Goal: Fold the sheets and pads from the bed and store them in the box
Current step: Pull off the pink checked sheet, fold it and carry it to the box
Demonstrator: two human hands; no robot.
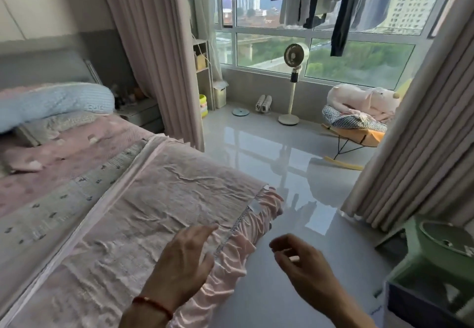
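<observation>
A wrinkled pale pink sheet (164, 199) with a ruffled elastic edge (246, 233) lies spread over the near corner of the bed. My left hand (184, 263), a red string at its wrist, hovers with spread fingers over the sheet beside that ruffled edge. Over the floor just right of the bed, my right hand (305, 271) hangs with loosely curled fingers and holds nothing. A grey pad with small dark prints (77, 194) lies beside the pink sheet. An open box (425, 294) with dark sides stands at the lower right.
A blue pillow (51, 107) and pink bedding (64, 153) cover the far bed. Glossy floor (282, 163) stretches towards the window, with a standing fan (293, 81), a rocking chair with a plush toy (359, 112), shoes (264, 103) and curtains (415, 135). A green stool (446, 243) stands at the right.
</observation>
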